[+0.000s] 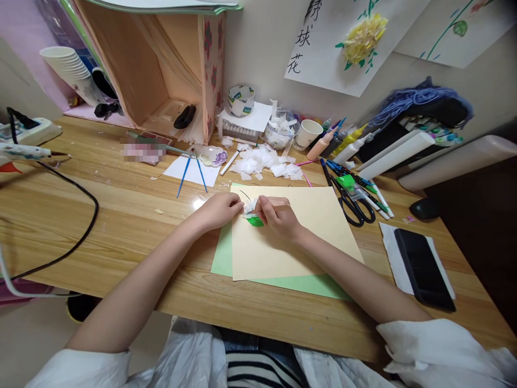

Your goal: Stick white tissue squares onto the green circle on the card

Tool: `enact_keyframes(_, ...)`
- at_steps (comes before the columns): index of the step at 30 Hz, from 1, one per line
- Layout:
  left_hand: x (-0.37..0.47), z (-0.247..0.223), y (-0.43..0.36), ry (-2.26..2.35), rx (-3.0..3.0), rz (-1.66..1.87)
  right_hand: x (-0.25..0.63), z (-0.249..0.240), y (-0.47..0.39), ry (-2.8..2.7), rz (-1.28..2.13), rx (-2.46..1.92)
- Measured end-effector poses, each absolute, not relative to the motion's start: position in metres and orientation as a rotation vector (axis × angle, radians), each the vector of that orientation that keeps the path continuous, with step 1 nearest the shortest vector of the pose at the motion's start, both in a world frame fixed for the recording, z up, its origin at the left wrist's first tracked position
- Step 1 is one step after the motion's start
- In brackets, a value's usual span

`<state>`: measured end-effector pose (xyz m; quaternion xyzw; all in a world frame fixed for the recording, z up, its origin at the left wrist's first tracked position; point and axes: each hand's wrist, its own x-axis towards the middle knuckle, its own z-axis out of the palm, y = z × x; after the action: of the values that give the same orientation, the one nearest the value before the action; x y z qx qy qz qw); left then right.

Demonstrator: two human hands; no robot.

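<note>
A cream sheet of paper lies over a light green sheet on the desk in front of me. Near its upper left corner sit a bright green patch and, just above it, a crumpled white paper piece. My left hand rests at the sheet's left edge with its fingers curled in, fingertips beside the white piece. From the other side my right hand is pinched closed against the white piece; what lies within its fingers is hidden. A short dark line is drawn above them.
White paper scraps lie behind the sheets. To the right are black scissors, pens and a black phone. Two blue sticks rest on white paper. A glue gun with its cable is at left; an open box stands behind.
</note>
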<state>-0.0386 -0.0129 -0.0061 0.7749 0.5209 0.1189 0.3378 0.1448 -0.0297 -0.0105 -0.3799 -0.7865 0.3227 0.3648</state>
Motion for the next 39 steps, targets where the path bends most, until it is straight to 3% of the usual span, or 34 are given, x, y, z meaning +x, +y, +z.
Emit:
enact_keyframes(23,-0.037,-0.007,-0.014,1.372,2.026,0.256,0.127,-0.008,0.006,-1.518,1.226,-1.409)
enact_keyframes(30,-0.039,-0.007,-0.012,1.348,1.98,0.283,0.162,-0.002,0.022,-1.288,1.196,-1.164)
enact_keyframes(39,-0.038,-0.004,-0.015,1.506,1.897,0.433,0.223,-0.035,0.015,-0.813,1.182,-1.015)
